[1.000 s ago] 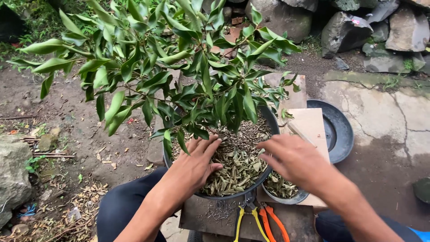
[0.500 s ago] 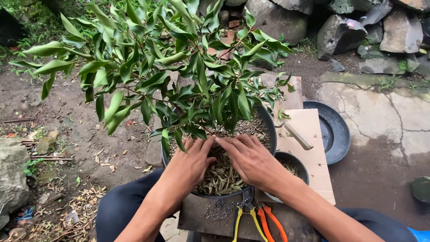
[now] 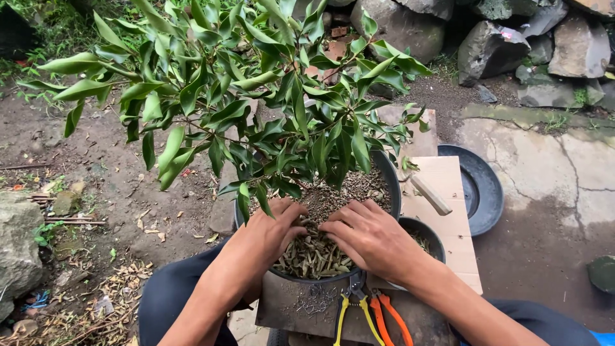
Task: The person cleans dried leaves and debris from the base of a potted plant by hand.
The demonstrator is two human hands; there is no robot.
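Pliers (image 3: 343,313) with yellow handles lie nearest, on a dark board (image 3: 288,311), and cutters (image 3: 387,317) with orange handles lie just beside them to the right. A small heap of bent wire bits (image 3: 314,299) sits on the board next to the tools.

Above that stands the pot (image 3: 391,176), round and dark, with both hands inside its rim. The left hand (image 3: 266,237) lies palm down on the dry leaves (image 3: 314,256), fingers close together and slightly curled, holding nothing. The right hand (image 3: 371,238) lies flat beside it, fingers a little spread and pointing left, their tips nearly meeting the left hand's; it grips nothing either. The dry leaves fill the near part of the pot, between and under the hands, and gritty soil (image 3: 349,189) shows behind them.

A bowl (image 3: 426,232) sits just right of the pot, mostly hidden by the right wrist; it seems to hold more dry leaves. It rests on a pale panel (image 3: 448,218), where a wooden handle (image 3: 430,194) lies tilted.

From the soil rises the plant (image 3: 243,96), its glossy green leaves spreading wide over the pot's left and far side. A black saucer (image 3: 483,186) lies to the right on cracked concrete. Rocks (image 3: 493,38) line the far edge.
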